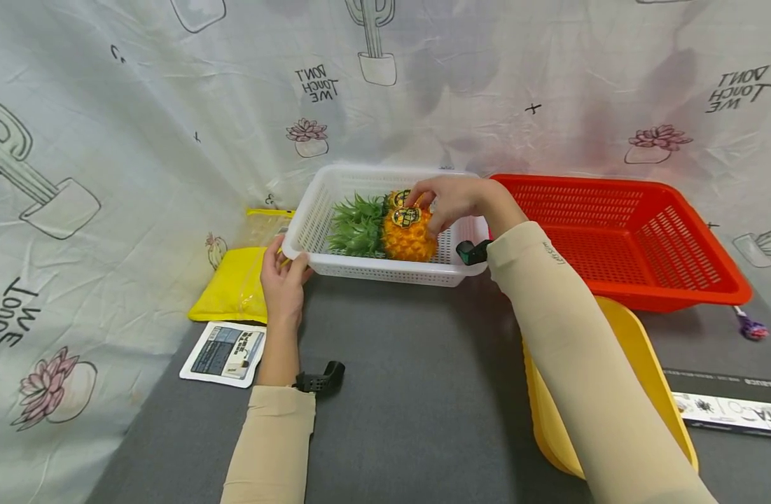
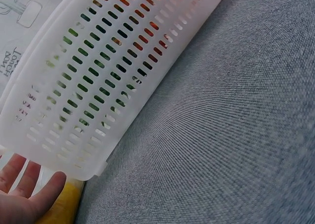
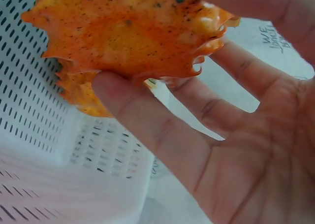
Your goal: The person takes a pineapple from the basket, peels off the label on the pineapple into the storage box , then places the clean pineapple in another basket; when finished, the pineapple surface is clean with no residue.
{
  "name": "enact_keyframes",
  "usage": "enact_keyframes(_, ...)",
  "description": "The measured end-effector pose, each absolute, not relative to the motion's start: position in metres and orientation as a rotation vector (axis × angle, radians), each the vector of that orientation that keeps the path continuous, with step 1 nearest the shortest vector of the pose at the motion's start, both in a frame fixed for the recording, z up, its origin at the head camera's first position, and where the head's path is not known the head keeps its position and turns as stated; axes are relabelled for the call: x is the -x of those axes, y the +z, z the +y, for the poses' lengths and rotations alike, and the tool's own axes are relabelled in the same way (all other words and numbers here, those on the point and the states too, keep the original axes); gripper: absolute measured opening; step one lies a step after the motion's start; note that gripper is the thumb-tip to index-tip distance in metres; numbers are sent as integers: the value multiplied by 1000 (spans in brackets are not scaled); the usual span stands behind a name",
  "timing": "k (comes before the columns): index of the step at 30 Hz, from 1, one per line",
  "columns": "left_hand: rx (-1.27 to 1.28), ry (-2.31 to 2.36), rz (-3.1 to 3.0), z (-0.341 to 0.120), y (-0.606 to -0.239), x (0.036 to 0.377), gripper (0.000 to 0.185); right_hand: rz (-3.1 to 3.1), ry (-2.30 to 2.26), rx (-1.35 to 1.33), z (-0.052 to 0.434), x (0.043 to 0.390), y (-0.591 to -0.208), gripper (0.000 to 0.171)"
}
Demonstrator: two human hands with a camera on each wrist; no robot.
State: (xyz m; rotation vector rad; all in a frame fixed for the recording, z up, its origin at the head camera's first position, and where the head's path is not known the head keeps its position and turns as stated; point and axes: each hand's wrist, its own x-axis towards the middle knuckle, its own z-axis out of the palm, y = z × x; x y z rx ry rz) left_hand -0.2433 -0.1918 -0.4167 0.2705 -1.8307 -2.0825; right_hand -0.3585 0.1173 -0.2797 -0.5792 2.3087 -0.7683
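Observation:
A white perforated basket [image 1: 385,269] at the back of the table holds two orange pineapples with green leafy crowns, one behind the other. My right hand [image 1: 451,199] grips the front pineapple [image 1: 410,241] at its base end, over the basket's right half. The right wrist view shows my thumb and fingers on opposite sides of its spiky orange skin [image 3: 118,32]. The rear pineapple [image 1: 398,197] is partly hidden by the front one. At the basket's front left corner, my left hand [image 1: 284,287] holds the rim, with the thumb at the front.
A red basket [image 1: 637,290] stands to the right, with a yellow tray [image 1: 552,427] before it, partly under my right arm. Left lie a yellow bag [image 1: 230,287] and a white-edged packet [image 1: 224,353]. A long printed box [image 1: 732,413] lies far right. A printed curtain [image 1: 461,84] hangs behind.

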Motion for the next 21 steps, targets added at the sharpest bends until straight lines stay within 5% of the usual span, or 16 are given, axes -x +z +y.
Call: enact_keyframes(21,-282,-2074,-1850,-193,-416,243,57,2297,-1040,628,145,337,-254,70)
